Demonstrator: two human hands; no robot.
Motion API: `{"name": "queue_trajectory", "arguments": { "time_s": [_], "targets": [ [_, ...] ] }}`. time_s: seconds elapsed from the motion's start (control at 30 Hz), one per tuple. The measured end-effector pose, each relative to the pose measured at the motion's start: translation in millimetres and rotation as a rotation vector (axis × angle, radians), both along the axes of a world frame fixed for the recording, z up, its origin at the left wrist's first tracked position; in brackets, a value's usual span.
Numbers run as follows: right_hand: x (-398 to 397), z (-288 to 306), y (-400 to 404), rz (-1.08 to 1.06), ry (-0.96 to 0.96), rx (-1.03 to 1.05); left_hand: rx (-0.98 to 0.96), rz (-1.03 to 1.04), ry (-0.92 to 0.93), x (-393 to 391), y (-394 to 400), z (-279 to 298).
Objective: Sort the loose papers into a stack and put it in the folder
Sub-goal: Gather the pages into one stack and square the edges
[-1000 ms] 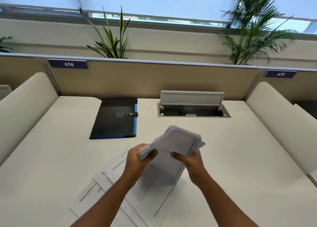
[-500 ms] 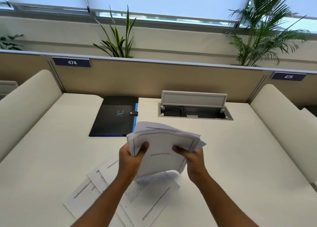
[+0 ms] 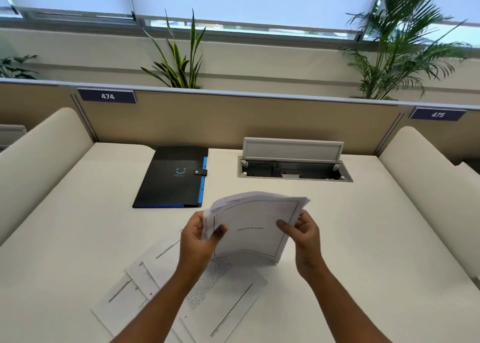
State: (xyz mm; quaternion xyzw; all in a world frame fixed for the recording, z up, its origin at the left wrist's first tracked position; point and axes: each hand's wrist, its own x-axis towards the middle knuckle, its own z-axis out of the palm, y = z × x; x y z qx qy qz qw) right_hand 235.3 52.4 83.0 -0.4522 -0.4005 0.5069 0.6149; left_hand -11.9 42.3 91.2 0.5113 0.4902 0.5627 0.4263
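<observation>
A curved stack of white papers (image 3: pixel 253 226) stands on its lower edge above the desk, its top sheet framed with a thin border and a short printed word. My left hand (image 3: pixel 198 239) grips the stack's left edge and my right hand (image 3: pixel 302 235) grips its right edge. Several loose printed sheets (image 3: pixel 223 293) lie fanned on the desk below and left of the stack, partly hidden by my left forearm. The black folder (image 3: pixel 172 179) with blue tabs lies closed, snap strap fastened, at the back left of the desk.
An open cable box (image 3: pixel 293 170) with a raised lid is set into the desk at the back right. A tan partition (image 3: pixel 233 119) with labels 474 and 475 closes the back. Cream padded dividers (image 3: pixel 39 158) flank both sides.
The stack has turned from a crumpled, tilted bundle to face me with its edges more even. Both hands have spread to its left and right edges.
</observation>
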Motion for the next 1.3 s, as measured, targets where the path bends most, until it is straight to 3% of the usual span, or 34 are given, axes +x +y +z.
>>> {"name": "queue_trajectory", "arguments": {
  "time_s": [0.1, 0.23, 0.43, 0.67, 0.77, 0.83, 1.0, 1.13, 1.3],
  "targets": [
    [-7.9, 1.3, 0.4, 0.020, -0.083, -0.023, 0.004, -0.052, 0.092, 13.2, 2.1, 4.3],
    [8.1, 2.3, 7.1, -0.098, 0.052, -0.079, -0.009, 0.005, 0.052, -3.0, 13.0, -1.5],
    [4.9, -9.7, 2.2, -0.065, 0.001, -0.158, -0.103, -0.168, 0.267, -15.8, 5.9, -37.6],
    [-2.4, -7.8, 1.7, -0.017, -0.036, -0.171, -0.207, -0.230, 0.459, -16.4, 6.5, -55.4],
    [-0.5, -5.0, 3.1, 0.020, -0.095, -0.139, -0.096, -0.101, 0.380, -6.1, 11.6, -24.9],
    [-4.9, -1.3, 6.0, 0.019, -0.125, -0.133, -0.035, -0.024, 0.221, 5.9, 15.9, -2.4],
    [-17.8, 6.0, 11.9, -0.048, -0.087, -0.132, -0.075, 0.070, -0.053, 32.8, 20.6, 22.1],
    [-1.2, 17.5, 9.4, -0.063, -0.020, -0.002, 0.091, 0.015, -0.010, 17.1, 22.1, 22.9],
    [-10.6, 5.0, 6.2, -0.047, -0.132, -0.106, -0.066, -0.088, 0.038, 20.5, 12.2, 4.6]
  ]
}}
